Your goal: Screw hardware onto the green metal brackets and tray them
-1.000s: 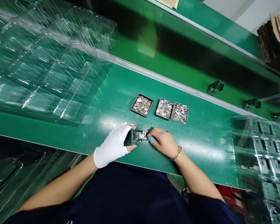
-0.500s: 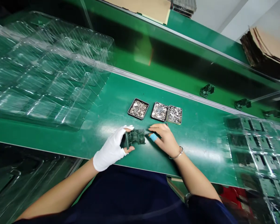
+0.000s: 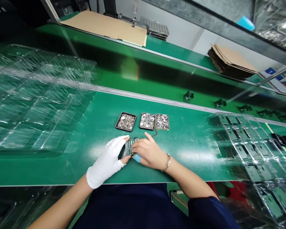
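Note:
My left hand point(image 3: 107, 159), in a white glove with bare fingertips, is closed around a dark green molded plastic part point(image 3: 131, 144) with slots and ribs. At the part's right side is my right hand point(image 3: 149, 152), bare, with blue tape on the thumb and a bracelet at the wrist. Its fingers are bent over the part and hide much of it. A thin dark tool point(image 3: 155, 132) sticks out behind the right hand; its tip is hidden. Just beyond the hands stand shallow trays of small metal pieces: a left tray point(image 3: 116, 127), a middle tray point(image 3: 140, 127) and a right tray point(image 3: 168, 128).
Large clear plastic trays point(image 3: 50, 127) lie on the left of the green table point(image 3: 181, 171). At the right, a clear compartment tray point(image 3: 238, 133) holds green parts. Several dark parts point(image 3: 188, 96) line the green strip behind the metal rail point(image 3: 124, 92). Cardboard sheets point(image 3: 231, 62) are stacked beyond.
My right hand has moved left onto the plastic part, which has turned in my left hand. The camera view has shifted, showing more of the far side.

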### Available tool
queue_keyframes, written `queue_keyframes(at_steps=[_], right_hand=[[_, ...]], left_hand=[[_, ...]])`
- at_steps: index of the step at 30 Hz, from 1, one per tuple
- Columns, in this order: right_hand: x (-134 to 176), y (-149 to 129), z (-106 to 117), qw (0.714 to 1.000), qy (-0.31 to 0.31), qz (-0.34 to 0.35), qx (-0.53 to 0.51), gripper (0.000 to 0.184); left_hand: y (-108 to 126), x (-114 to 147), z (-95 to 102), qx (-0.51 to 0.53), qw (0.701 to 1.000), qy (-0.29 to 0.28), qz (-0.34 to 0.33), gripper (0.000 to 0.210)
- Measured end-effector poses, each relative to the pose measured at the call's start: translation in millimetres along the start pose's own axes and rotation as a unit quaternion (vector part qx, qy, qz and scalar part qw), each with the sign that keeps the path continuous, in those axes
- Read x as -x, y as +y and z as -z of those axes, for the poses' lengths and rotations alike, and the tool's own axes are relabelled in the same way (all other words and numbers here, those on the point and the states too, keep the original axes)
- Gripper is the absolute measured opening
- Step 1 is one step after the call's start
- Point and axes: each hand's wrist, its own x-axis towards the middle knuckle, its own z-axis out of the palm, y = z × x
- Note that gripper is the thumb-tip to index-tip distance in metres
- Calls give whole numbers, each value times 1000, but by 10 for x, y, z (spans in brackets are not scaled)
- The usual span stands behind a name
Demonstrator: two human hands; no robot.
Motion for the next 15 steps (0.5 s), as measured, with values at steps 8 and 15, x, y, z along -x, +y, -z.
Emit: queue_keyframes(at_steps=[8, 15], right_hand=[[285, 1052, 595, 925, 0, -351, 145, 34], [284, 1189, 504, 920, -40, -344, 181, 28]], left_hand=[[37, 23, 75, 2, 999, -40, 11, 52], [33, 66, 85, 15, 998, -57, 18, 57]])
